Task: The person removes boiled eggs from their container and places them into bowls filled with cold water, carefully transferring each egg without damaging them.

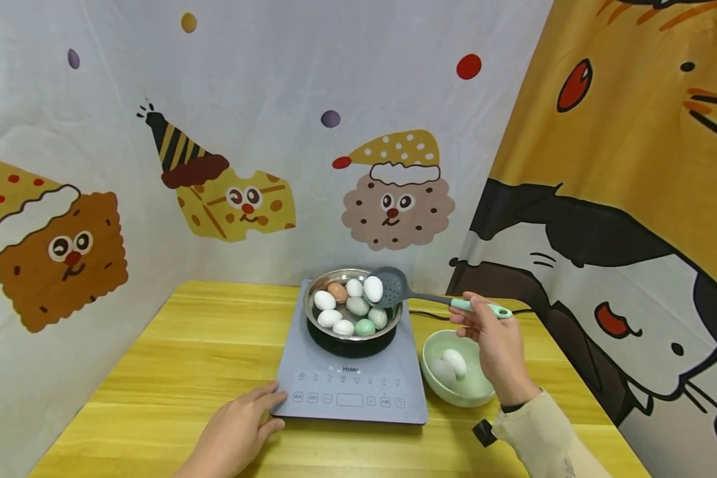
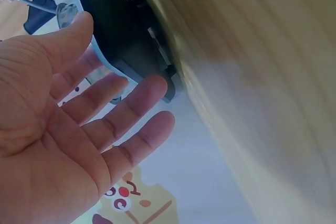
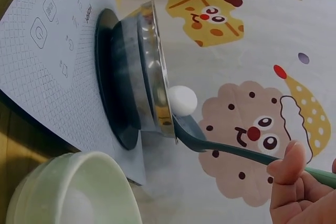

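My right hand (image 1: pixel 494 345) grips the mint-green handle of a grey slotted spoon (image 1: pixel 393 288). One white egg (image 1: pixel 373 289) rests on the spoon head, at the right rim of a steel pan (image 1: pixel 314 324). Inside the pan lie several eggs, among them a brown egg (image 1: pixel 337 292) and a greenish egg (image 1: pixel 364 326). In the right wrist view the lifted egg (image 3: pixel 182 100) shows above the rim. The pan sits on a grey induction cooker (image 1: pixel 350 392). With fingers extended, my left hand (image 1: pixel 236 428) touches the cooker's front left corner.
A pale green bowl (image 1: pixel 428 375) holding two white eggs stands right of the cooker, below my right forearm. A black cable (image 1: pixel 428 315) runs behind it to the right. Printed curtains (image 1: pixel 257 79) hang behind the wooden table (image 1: pixel 203 345) and on its right.
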`<act>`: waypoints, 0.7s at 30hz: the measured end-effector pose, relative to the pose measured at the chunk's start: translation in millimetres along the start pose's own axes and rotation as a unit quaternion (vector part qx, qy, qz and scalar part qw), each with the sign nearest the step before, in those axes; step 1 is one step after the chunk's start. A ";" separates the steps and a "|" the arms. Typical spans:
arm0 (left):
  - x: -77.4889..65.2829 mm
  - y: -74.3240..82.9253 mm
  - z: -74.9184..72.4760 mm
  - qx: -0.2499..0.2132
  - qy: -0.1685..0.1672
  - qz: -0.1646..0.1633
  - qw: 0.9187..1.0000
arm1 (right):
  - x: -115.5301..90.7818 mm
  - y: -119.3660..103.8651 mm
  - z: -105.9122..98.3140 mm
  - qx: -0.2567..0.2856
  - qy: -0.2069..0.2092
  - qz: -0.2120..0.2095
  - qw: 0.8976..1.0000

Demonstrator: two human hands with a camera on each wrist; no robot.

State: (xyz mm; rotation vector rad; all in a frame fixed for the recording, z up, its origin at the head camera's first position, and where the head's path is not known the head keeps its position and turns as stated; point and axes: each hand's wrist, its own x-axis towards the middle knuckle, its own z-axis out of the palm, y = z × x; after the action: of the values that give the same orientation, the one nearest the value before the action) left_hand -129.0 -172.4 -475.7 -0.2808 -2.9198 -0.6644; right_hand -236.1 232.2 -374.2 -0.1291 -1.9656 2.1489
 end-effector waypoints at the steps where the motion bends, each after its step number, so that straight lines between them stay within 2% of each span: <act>1: 0.1 0.2 -0.4 0.000 -0.003 0.000 1.000 | -0.4 -0.6 -1.4 0.002 0.002 -0.003 1.000; 5: 0.4 0.6 -1.6 -0.002 -0.012 -0.001 1.000 | -1.2 -3.8 -7.2 0.011 0.008 -0.012 1.000; 15: -1.3 0.8 -0.4 0.000 -0.008 0.002 1.000 | -2.9 -11.9 -24.7 0.010 0.028 -0.012 0.999; 21: -1.5 0.8 -0.6 0.000 -0.011 0.001 1.000 | -9.2 -14.2 -45.5 0.034 0.052 -0.021 0.998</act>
State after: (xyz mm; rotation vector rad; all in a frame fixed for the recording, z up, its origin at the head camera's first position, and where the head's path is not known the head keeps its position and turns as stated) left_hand -127.3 -172.2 -475.0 -0.2931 -2.9394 -0.6652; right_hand -215.8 275.4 -365.3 -0.1827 -1.8198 2.1345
